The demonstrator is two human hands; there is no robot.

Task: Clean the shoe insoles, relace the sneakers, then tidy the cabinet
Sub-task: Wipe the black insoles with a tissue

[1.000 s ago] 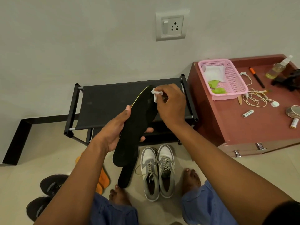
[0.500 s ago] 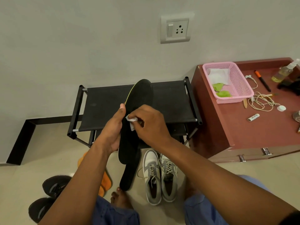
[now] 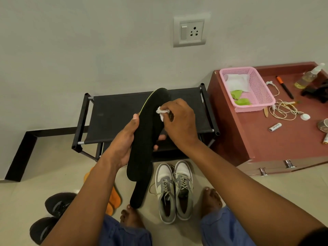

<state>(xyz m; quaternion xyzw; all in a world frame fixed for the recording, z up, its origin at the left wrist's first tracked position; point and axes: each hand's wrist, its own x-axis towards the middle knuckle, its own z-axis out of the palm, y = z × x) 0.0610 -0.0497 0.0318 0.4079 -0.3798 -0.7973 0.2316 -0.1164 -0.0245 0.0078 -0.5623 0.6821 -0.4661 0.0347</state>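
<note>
The left hand [image 3: 124,144] cups the black insole [image 3: 147,132] at its middle, thumb on the near edge and fingers curled behind. The insole looks light, thin and bendy, so mid-length support suits it. At its two o'clock, the right hand [image 3: 181,124] pinches a white wipe [image 3: 161,111] against the upper face.

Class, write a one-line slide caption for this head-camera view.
Left hand holds a black insole while the right hand wipes it with a white tissue above grey sneakers.

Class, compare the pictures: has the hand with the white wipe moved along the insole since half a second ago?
Yes. The right hand with the white wipe has moved up the black insole toward its top end, away from the left hand's thumb.
</note>
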